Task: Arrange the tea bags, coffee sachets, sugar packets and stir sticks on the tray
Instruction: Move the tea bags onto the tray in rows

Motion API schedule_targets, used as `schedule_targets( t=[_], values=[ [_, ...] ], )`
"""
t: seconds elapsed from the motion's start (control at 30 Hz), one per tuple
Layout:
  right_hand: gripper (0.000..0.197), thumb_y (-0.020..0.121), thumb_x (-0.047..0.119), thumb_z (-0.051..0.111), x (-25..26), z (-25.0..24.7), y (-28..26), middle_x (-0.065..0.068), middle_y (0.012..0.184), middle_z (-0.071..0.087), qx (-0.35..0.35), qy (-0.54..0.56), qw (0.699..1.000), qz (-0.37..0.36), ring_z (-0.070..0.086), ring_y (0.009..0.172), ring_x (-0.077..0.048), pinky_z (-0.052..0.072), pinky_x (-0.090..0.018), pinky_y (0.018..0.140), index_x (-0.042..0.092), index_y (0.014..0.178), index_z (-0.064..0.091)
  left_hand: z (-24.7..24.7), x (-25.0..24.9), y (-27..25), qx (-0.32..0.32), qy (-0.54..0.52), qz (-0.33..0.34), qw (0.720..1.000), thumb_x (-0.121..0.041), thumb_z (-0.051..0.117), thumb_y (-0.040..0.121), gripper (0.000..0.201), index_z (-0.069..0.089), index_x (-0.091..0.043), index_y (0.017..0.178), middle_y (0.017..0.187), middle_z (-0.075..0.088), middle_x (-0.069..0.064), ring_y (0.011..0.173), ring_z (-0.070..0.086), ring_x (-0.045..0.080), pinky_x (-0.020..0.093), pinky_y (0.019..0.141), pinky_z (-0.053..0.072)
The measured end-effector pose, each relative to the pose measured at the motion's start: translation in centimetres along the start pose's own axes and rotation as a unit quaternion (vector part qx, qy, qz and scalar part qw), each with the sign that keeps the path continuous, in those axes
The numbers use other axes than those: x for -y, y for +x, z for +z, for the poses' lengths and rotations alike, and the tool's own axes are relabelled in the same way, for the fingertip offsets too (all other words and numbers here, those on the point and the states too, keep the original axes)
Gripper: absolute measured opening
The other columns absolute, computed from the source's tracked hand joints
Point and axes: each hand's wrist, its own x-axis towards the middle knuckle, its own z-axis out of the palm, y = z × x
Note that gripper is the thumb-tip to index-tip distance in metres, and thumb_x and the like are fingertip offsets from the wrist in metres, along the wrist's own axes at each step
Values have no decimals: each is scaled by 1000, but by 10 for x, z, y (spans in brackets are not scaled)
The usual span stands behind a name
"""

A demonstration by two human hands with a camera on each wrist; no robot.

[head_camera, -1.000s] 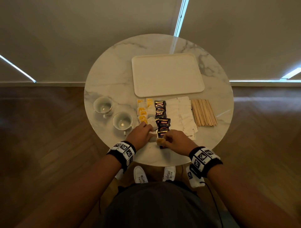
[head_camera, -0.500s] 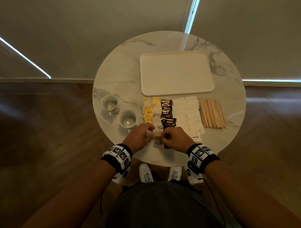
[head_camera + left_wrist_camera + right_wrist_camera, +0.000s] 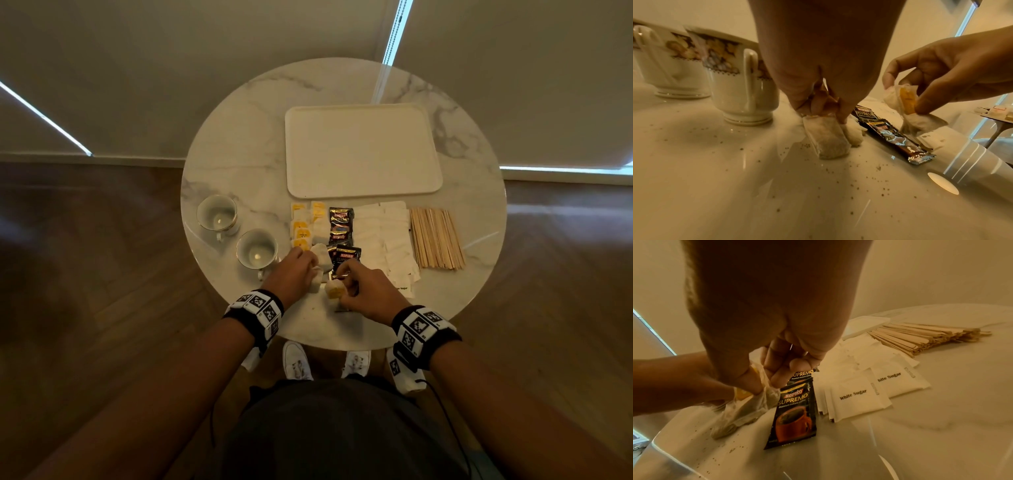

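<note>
Both hands work at the near edge of the round marble table (image 3: 239,171). My left hand (image 3: 310,270) pinches a white tea bag (image 3: 824,139) by its top, and the bag's lower end touches the table. My right hand (image 3: 342,284) pinches another tea bag (image 3: 908,100) with a yellow tag, held just above the table. Beyond the hands lie rows of tea bags (image 3: 301,229), black coffee sachets (image 3: 340,222), white sugar packets (image 3: 383,236) and a pile of wooden stir sticks (image 3: 435,236). The cream tray (image 3: 359,150) at the back holds nothing.
Two patterned cups (image 3: 216,215) (image 3: 257,249) stand left of the packets, the nearer one close to my left hand. One coffee sachet (image 3: 795,415) lies loose just under my right hand. Fine tea crumbs speckle the near table surface. Wooden floor surrounds the table.
Half a second ago the hands met over one clump of tea bags. Now they have drawn slightly apart, each holding a tea bag.
</note>
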Motion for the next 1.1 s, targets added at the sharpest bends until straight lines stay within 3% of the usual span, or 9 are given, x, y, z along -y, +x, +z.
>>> schedule_targets(
  t=[0.1, 0.23, 0.33, 0.4, 0.5, 0.6, 0.8, 0.93, 1.1],
  values=[
    [26, 76, 23, 75, -3, -2, 3, 2, 82, 66, -7, -12, 1000, -16, 62, 73, -13, 53, -28, 65, 22, 100, 65, -3, 1, -1, -10, -5, 10, 1000, -26, 55, 96, 18, 61, -15, 109, 112, 52, 4, 90, 57, 20, 26, 71, 38],
    [6, 83, 25, 72, -1, -1, 10, 5, 81, 63, 8, -37, 998, -42, 57, 70, -6, 43, -18, 62, 20, 83, 68, -15, 1, -4, -29, -47, 37, 998, -27, 56, 96, 11, 61, -20, 102, 105, 56, -2, 89, 55, 15, 34, 75, 48],
    [17, 84, 28, 71, 1, 2, 15, 0, 110, 60, -11, -91, 990, -103, 57, 95, -11, 45, -22, 82, 15, 93, 74, -26, -1, -6, -21, -93, 48, 994, -26, 56, 96, 8, 62, -21, 99, 93, 63, -5, 83, 57, 11, 35, 75, 50],
    [20, 84, 26, 72, 4, 3, 20, -2, 123, 60, -18, -96, 988, -124, 57, 105, -13, 46, -25, 89, 14, 98, 76, -33, -2, -10, -13, -105, 53, 993, -27, 56, 97, 9, 62, -21, 101, 91, 65, -5, 81, 59, 10, 30, 73, 51],
    [16, 85, 24, 71, 9, 8, 26, -2, 104, 69, -14, -97, 986, -136, 61, 89, -14, 44, -24, 76, 11, 92, 76, -38, -1, -17, -20, -122, 65, 990, -25, 59, 96, 11, 64, -18, 103, 91, 67, -5, 79, 60, 7, 23, 71, 49],
    [13, 85, 27, 71, 12, 10, 29, 1, 83, 68, -25, -82, 988, -125, 57, 73, -12, 41, -23, 66, 14, 83, 75, -39, 2, -21, -23, -116, 47, 992, -24, 60, 95, 18, 64, -17, 110, 100, 68, -2, 85, 60, 9, 24, 76, 50],
    [6, 82, 28, 72, 7, 10, 18, 8, 80, 68, -5, -55, 994, -90, 61, 75, -7, 47, -21, 68, 26, 77, 74, -15, 18, -33, -1, -12, 9, 1000, -15, 60, 92, 36, 55, -13, 127, 124, 51, 8, 107, 55, 23, 35, 90, 47],
    [6, 83, 27, 74, 3, 10, 9, 6, 83, 66, 1, -62, 994, -86, 60, 74, -7, 42, -13, 65, 21, 80, 75, -1, 19, -33, 14, 39, 4, 999, -10, 58, 90, 39, 51, -7, 128, 119, 49, 16, 107, 52, 32, 40, 89, 47],
    [8, 83, 24, 73, 1, 9, 3, 2, 83, 69, 0, -56, 995, -85, 62, 76, -11, 52, -28, 71, 17, 83, 76, 4, 24, -33, 4, 22, -10, 1000, -14, 56, 92, 25, 53, -7, 116, 107, 55, 14, 94, 56, 32, 42, 77, 48]
  ],
)
